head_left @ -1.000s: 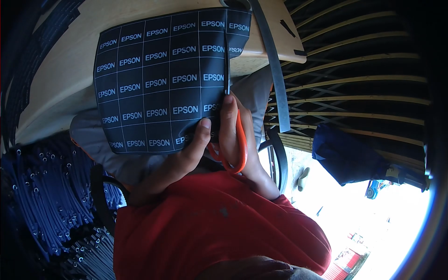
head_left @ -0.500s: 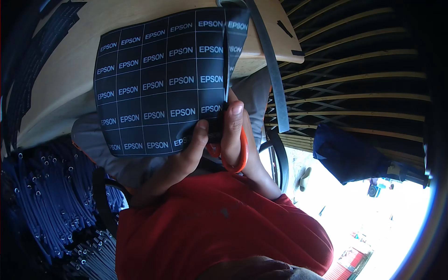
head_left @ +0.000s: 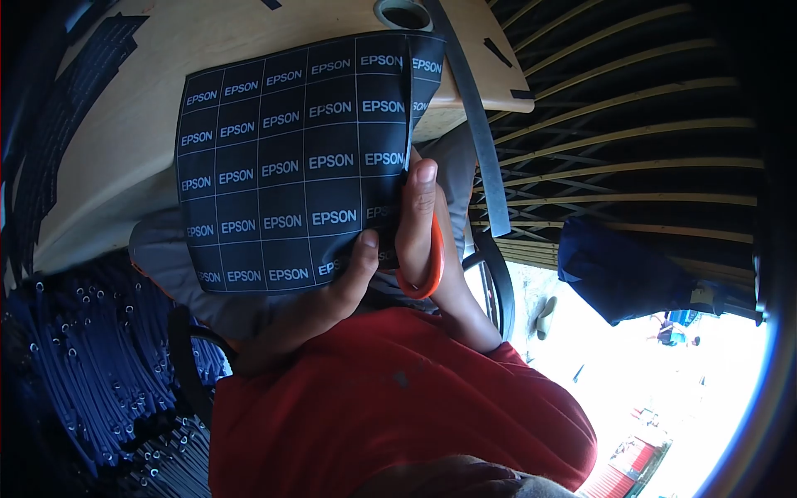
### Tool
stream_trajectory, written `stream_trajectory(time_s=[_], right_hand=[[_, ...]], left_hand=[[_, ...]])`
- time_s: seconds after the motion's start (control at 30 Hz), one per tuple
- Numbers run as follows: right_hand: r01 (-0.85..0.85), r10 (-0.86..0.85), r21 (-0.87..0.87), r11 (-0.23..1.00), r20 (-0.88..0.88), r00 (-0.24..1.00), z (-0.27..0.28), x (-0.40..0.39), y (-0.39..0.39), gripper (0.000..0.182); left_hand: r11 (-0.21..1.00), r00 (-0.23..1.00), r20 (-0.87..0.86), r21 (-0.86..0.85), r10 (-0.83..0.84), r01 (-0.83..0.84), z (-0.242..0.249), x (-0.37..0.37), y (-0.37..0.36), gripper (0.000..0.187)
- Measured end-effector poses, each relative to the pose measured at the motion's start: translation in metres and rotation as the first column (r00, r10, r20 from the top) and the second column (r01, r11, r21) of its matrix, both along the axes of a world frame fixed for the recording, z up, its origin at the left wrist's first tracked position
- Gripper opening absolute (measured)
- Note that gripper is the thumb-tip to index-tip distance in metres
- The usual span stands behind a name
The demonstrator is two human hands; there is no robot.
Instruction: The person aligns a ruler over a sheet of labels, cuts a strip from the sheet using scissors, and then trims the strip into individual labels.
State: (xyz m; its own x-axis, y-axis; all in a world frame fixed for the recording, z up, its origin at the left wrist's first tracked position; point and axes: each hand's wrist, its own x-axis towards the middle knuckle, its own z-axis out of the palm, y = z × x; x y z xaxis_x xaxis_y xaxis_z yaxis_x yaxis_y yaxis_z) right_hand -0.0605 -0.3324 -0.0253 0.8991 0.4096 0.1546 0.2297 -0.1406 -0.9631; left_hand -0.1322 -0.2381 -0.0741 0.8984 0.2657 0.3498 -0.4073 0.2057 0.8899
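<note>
My left hand pinches the lower right part of a dark sheet printed with rows of EPSON labels in a white grid, its thumb lying on top. Close beside it, my right hand grips scissors by their orange handle loops, thumb pointing up. The blades are mostly hidden by the sheet. A narrow dark slit runs up near the sheet's right side, with a strip of labels standing slightly apart beyond it.
A wooden table with a round hole lies ahead. A dark strap hangs over its edge. Bundled blue straps with metal rings hang at left. A folding slatted gate stands at right, with dark blue cloth on it.
My right hand with the scissors has moved up along the slit relative to the sheet. The sheet sits slightly lower in view, and more of the table's round hole shows.
</note>
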Motion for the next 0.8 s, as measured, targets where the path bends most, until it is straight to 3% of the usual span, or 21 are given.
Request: stream_trajectory(time_s=[0.8], right_hand=[[-0.004,0.006,-0.026,1.000,0.071,0.997,0.0021,0.0057,0.0019,0.066]], left_hand=[[0.993,0.999,0.034,0.118,0.019,-0.023,0.0035,-0.0019,-0.0004,0.042]])
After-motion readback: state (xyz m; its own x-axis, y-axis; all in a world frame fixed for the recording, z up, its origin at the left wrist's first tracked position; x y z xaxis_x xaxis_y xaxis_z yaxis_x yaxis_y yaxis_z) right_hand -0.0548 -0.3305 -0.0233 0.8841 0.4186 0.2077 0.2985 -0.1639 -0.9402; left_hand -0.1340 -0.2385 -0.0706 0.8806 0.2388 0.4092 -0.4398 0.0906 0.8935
